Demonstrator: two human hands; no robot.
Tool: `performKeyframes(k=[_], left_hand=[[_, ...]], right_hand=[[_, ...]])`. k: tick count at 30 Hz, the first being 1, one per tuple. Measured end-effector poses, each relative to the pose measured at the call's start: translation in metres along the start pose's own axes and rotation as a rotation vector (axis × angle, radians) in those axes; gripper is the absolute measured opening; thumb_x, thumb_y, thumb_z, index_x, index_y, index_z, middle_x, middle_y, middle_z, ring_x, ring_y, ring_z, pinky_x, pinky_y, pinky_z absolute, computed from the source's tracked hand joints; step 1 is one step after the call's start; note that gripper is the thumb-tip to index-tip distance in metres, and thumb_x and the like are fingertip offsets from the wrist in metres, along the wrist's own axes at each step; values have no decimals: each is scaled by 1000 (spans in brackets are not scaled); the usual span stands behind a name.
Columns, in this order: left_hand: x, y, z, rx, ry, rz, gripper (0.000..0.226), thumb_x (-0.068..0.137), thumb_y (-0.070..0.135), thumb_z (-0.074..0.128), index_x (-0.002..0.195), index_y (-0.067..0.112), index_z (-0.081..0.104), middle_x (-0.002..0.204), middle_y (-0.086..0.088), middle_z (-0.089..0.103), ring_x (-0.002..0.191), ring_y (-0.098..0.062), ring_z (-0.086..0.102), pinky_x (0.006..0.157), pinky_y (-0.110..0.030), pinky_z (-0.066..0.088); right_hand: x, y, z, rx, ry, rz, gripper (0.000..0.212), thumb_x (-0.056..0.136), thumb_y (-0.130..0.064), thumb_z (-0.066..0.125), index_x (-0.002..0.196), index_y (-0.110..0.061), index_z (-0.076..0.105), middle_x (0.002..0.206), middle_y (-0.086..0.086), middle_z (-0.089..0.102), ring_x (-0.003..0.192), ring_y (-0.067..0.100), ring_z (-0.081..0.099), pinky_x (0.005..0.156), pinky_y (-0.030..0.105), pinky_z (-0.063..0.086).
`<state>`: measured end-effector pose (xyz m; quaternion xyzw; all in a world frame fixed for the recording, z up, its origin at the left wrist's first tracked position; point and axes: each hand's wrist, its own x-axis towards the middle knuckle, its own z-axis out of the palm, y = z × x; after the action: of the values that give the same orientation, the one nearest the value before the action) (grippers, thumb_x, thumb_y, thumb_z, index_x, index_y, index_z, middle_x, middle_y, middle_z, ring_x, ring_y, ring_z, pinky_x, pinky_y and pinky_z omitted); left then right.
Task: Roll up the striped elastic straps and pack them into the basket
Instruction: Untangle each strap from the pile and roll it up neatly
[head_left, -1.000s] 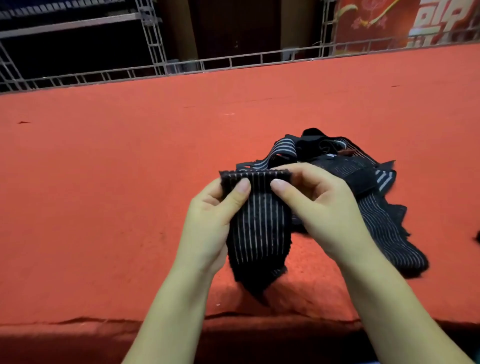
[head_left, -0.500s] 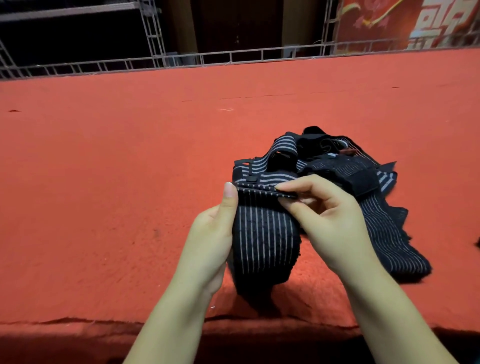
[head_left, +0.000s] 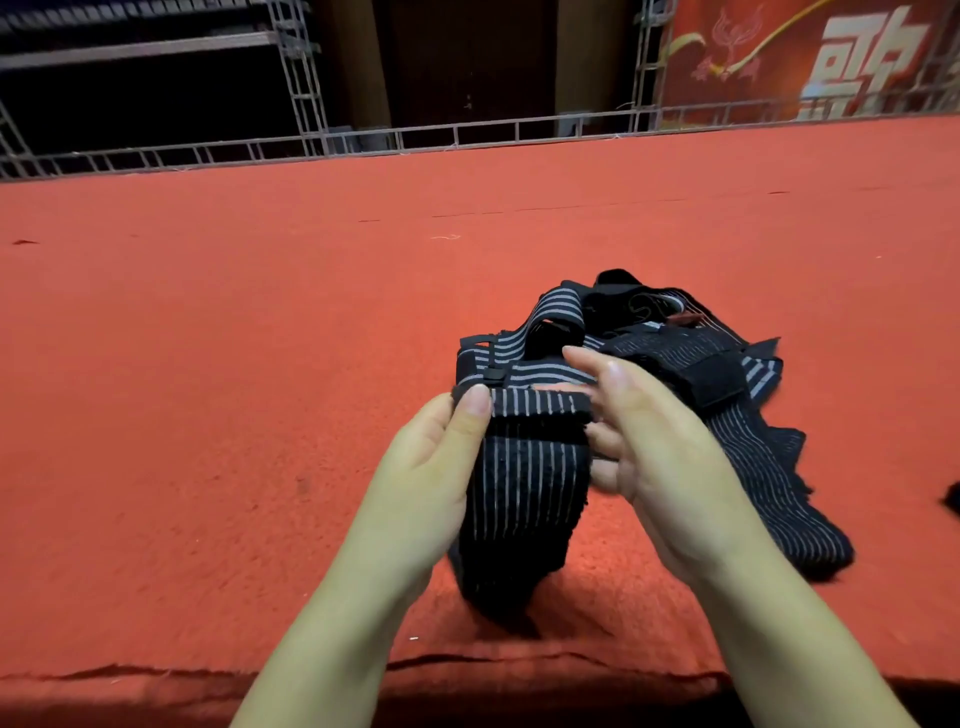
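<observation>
While gripped: strap (head_left: 524, 478), unpacked.

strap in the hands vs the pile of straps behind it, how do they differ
The held strap is lifted off the red carpet, its top end folded over, gripped by the left hand and right hand; the pile of straps lies loose and tangled on the carpet, untouched. The held strap hangs as one flat band; the pile overlaps in several directions. Both are black with thin pale stripes.

Striped strap (head_left: 524, 483) – ribbed elastic cloth, matt; red carpet (head_left: 208, 364) – rough, fuzzy felt
</observation>
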<state>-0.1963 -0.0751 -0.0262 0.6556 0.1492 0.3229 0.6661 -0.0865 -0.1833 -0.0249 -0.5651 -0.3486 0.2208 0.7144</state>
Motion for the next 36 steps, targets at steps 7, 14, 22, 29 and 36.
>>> performKeyframes(k=[7, 14, 22, 29, 36], left_hand=[[-2, 1, 1, 154, -24, 129, 23, 95, 36, 53, 100, 17, 64, 88, 15, 71, 85, 1, 63, 72, -13, 45], [-1, 2, 12, 14, 43, 127, 31, 84, 38, 53, 90, 12, 68, 82, 0, 75, 76, -8, 67, 65, -19, 51], [-2, -4, 15, -37, 35, 31, 30, 84, 36, 56, 97, 13, 70, 92, -7, 76, 85, -17, 71, 69, -24, 54], [0, -5, 24, 27, 64, 36, 33, 86, 45, 63, 100, 16, 67, 93, 2, 76, 88, -11, 72, 73, -22, 55], [0, -6, 26, 24, 124, 21, 22, 79, 42, 73, 82, 20, 73, 78, -3, 75, 71, -14, 69, 65, -31, 56]], right_hand=[[-2, -6, -2, -340, -21, -172, 16, 80, -28, 63, 93, -30, 72, 97, -17, 72, 97, 1, 65, 91, 27, 50], [-3, -6, -2, -149, 15, -179, 22, 88, -4, 65, 82, -24, 74, 87, -9, 75, 84, 4, 69, 77, 19, 51], [-4, -7, -8, -251, 0, -180, 21, 86, -15, 70, 97, -33, 73, 99, -20, 71, 97, -2, 65, 87, 25, 48], [-3, -9, -4, -284, 164, -251, 20, 83, -9, 72, 90, -28, 75, 90, -16, 74, 91, 2, 68, 86, 33, 53], [-4, -7, 1, -255, 230, -241, 18, 82, -11, 72, 88, -27, 76, 88, -14, 74, 88, 5, 69, 83, 36, 55]])
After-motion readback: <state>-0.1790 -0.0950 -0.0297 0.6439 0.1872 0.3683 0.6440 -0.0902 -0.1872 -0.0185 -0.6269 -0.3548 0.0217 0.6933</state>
